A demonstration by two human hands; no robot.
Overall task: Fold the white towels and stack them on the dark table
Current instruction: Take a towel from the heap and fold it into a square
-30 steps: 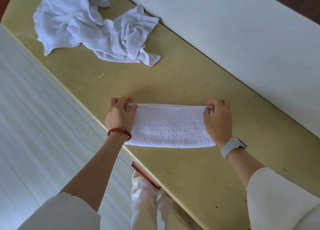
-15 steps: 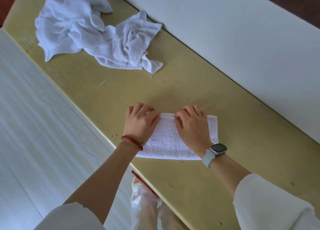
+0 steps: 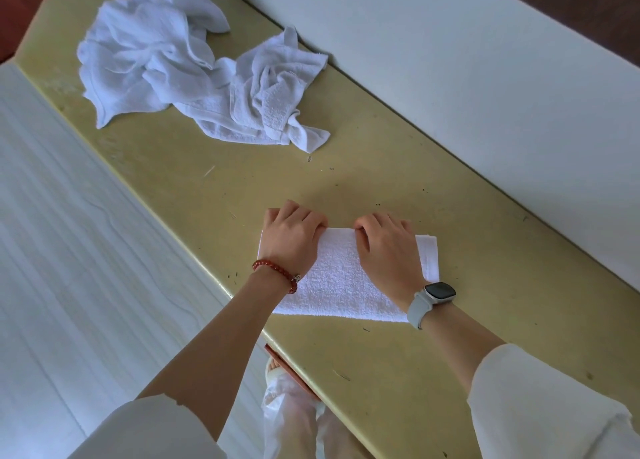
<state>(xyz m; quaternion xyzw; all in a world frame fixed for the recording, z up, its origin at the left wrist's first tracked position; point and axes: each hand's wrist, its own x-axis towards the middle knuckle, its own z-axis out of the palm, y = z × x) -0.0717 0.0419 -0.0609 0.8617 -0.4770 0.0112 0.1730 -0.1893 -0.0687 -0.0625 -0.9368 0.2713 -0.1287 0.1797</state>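
One towel (image 3: 341, 278) is in work, a folded white rectangle lying at the centre of the frame on the yellow table (image 3: 450, 354), close to the table's near edge. Its long axis runs left to right across the frame, roughly square to the person's forearms. Both hands are on it. The left hand (image 3: 291, 237) lies over the left end with its fingers curled at the far edge; the right hand (image 3: 388, 247) lies over the middle, knuckles bent, fingers tucked at the same far edge. Whether those fingers pinch the cloth or only press it down cannot be told, since the fingertips are hidden. The hands sit near each other but do not touch, with a strip of towel showing between them. At the right end a single layer with a hemmed border sticks out past the right hand, so that hand is the nearer one to any flap that still needs turning in.

Unfolded towels (image 3: 194, 74) lie in one crumpled heap at the upper left of the frame, well apart from the hands; they look like at least two, though the exact count is unclear. No folded stack and no dark table can be seen. The left wrist carries one red bead bracelet (image 3: 277, 273), the right wrist one watch (image 3: 438, 294).
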